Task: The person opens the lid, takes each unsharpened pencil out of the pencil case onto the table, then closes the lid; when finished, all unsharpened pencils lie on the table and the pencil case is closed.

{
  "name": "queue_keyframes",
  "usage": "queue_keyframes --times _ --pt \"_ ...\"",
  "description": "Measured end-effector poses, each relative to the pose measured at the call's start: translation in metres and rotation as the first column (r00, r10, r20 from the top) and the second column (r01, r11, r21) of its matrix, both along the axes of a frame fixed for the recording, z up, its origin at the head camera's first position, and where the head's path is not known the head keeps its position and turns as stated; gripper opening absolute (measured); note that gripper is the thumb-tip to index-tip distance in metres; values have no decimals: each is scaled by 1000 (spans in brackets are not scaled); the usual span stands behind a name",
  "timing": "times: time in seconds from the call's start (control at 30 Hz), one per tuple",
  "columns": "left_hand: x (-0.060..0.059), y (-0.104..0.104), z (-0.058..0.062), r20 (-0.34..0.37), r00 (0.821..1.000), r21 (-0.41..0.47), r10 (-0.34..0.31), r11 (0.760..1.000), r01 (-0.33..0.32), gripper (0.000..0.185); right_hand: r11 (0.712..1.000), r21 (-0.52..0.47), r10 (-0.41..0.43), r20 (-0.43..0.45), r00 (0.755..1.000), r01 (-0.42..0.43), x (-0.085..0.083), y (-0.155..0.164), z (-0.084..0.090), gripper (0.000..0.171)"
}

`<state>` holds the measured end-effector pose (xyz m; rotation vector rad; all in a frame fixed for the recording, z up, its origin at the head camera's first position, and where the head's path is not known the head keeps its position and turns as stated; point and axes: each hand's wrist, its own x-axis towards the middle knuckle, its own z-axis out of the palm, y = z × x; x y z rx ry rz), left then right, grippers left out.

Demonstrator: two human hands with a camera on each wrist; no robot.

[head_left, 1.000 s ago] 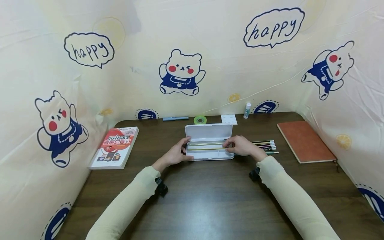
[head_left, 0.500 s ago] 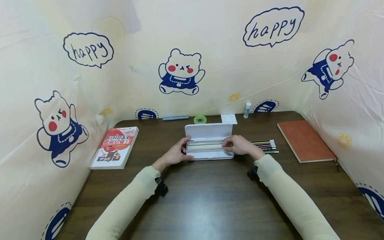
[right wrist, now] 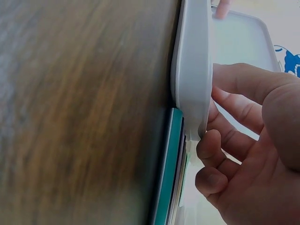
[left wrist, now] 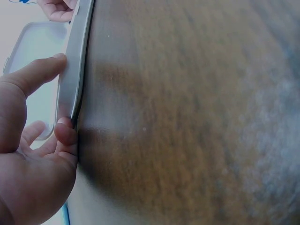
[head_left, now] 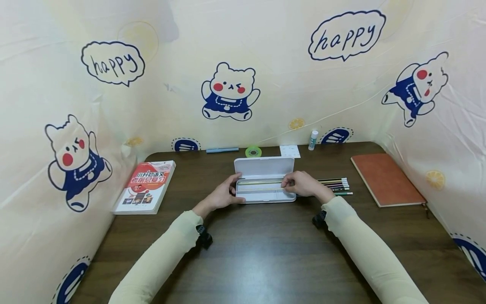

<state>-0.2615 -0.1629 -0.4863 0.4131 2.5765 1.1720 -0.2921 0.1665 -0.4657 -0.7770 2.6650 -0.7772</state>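
Note:
A white pencil case (head_left: 265,196) lies on the table with its lid (head_left: 264,168) tilted up behind it. Pencils (head_left: 258,183) lie lengthwise inside. At the case's left end my left hand (head_left: 221,195) grips it, thumb on the front rim and fingers round the end. My right hand (head_left: 303,185) reaches over the right end and pinches the end of a pencil (head_left: 262,189) low inside the case. Its fingertips are hidden behind the case wall in the right wrist view. More pencils (head_left: 338,184) lie on the table by that hand, partly covered by it.
A thick book (head_left: 144,185) lies at the left and a brown notebook (head_left: 387,179) at the right. Along the back are a blue pen (head_left: 222,150), a green tape roll (head_left: 253,152), a white paper (head_left: 290,151) and a glue stick (head_left: 313,140).
My right hand has shifted slightly left, and the pencil at its fingertips sits a little lower in the case. The left hand and the case have stayed still.

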Motion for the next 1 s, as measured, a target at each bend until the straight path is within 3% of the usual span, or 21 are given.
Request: queue_keyframes --times 0.5,1.0 --pt "-2 -1 -3 23 1000 14 2 1000 -3 93 998 -31 -50 7 999 51 -1 0 3 7" --pt "-1 -1 -2 -2 1000 2 -9 1000 9 94 994 -83 -82 -52 995 77 8 37 19 6"
